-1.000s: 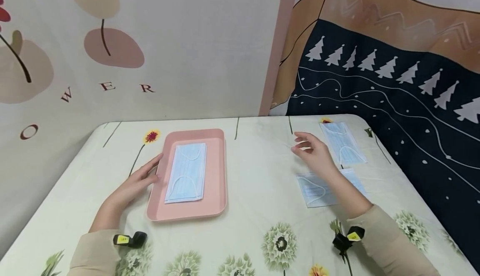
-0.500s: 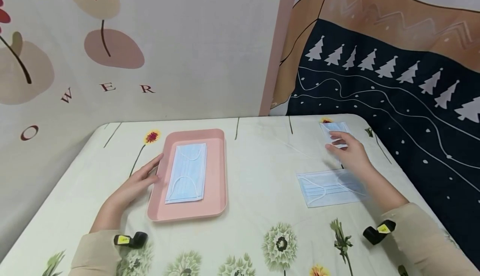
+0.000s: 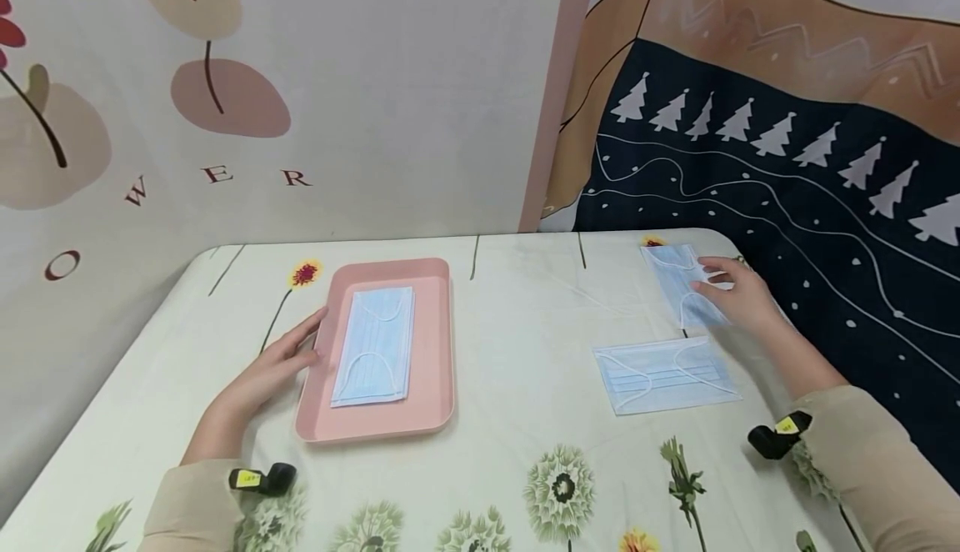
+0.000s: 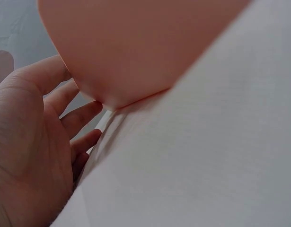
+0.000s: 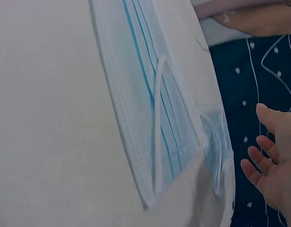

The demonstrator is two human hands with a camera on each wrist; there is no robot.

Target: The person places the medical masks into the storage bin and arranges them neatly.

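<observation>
near far right corner of tabletop [image 3: 517, 327], right hand [image 3: 741, 292], fingers apart, is at far mask [image 3: 678, 279]; left hand [image 3: 277, 358], uncurled, touches tray [image 3: 432, 352]. probable step: pickup; next move: pinch mask edge.

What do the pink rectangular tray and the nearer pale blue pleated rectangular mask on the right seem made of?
The pink rectangular tray: probably moulded plastic, matte; even colour, rounded corners, thin rim.
The nearer pale blue pleated rectangular mask: likely thin nonwoven fabric, matte, with pressed folds and dotted edge seams. Its white ear loops look like soft cord, perhaps elastic.
</observation>
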